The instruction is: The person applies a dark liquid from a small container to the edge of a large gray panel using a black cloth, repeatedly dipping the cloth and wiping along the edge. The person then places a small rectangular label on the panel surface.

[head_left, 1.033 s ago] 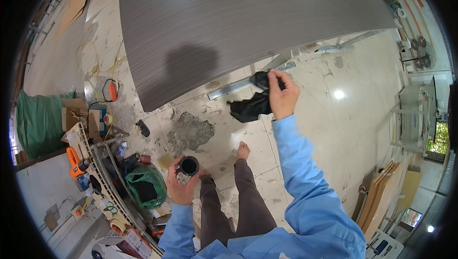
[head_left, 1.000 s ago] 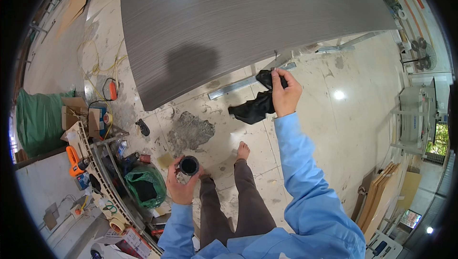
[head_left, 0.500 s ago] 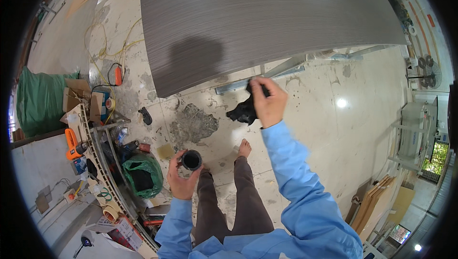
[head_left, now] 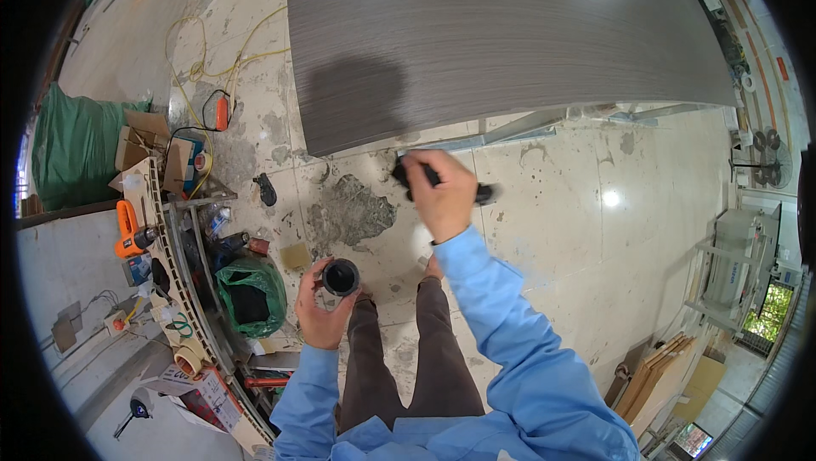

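My left hand point(head_left: 320, 318) is closed around a small round black cup point(head_left: 342, 277), whose dark open top faces up. The cup is held over the floor, beside my left knee. My right hand point(head_left: 448, 199) pinches a crumpled black cloth point(head_left: 401, 172), smeared by motion, with parts of it sticking out on both sides of the fingers. That hand is just short of the near edge of a large dark grey wood-grain panel point(head_left: 510, 45), apart from it as far as I can tell. A head-shaped shadow falls on the panel's near left part.
Metal bars point(head_left: 510, 130) show under the panel's near edge. At left stand a shelf with an orange heat gun point(head_left: 129, 231), a green bag point(head_left: 270, 282) and a larger green sack point(head_left: 81, 151). A yellow cord point(head_left: 200, 62) crosses the floor. A fan point(head_left: 769, 159) stands far right.
My right hand has moved left with the black cloth, which has swung from hanging down to spreading sideways. My left hand keeps its hold on the cup. The whole view has shifted slightly.
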`<state>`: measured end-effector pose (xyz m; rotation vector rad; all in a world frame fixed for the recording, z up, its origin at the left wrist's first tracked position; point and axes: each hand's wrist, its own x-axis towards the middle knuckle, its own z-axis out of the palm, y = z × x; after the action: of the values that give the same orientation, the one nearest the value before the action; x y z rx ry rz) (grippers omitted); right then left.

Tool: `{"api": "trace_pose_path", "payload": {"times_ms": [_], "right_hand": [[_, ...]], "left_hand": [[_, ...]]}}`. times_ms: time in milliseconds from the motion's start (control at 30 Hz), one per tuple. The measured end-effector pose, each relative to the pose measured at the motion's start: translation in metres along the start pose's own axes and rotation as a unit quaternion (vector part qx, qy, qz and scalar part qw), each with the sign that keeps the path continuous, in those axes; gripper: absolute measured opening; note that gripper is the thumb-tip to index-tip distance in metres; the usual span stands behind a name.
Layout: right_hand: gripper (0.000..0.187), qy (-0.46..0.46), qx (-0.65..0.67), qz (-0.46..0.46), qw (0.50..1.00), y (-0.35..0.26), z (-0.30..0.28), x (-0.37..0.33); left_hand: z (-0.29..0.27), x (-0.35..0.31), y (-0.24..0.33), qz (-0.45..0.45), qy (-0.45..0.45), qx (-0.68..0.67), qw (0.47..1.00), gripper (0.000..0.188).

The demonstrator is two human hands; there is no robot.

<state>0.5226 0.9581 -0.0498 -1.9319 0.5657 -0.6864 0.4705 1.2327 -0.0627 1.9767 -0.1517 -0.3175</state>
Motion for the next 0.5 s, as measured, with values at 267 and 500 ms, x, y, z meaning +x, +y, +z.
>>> {"api": "trace_pose_path", "payload": {"times_ms": [267,500], "right_hand": [[0.007,0.101,0.02,0.073,0.992,-0.002,0.001,-0.008],[0.01,-0.005,-0.004,0.032,0.999,-0.016,0.017,-0.014]], "left_hand": [[-0.015,-0.001,0.004,-0.003,0.019,-0.004,1.0,0.059],[-0.024,-0.005,-0.005,-0.011,0.035,-0.008,0.999,0.061]]}}
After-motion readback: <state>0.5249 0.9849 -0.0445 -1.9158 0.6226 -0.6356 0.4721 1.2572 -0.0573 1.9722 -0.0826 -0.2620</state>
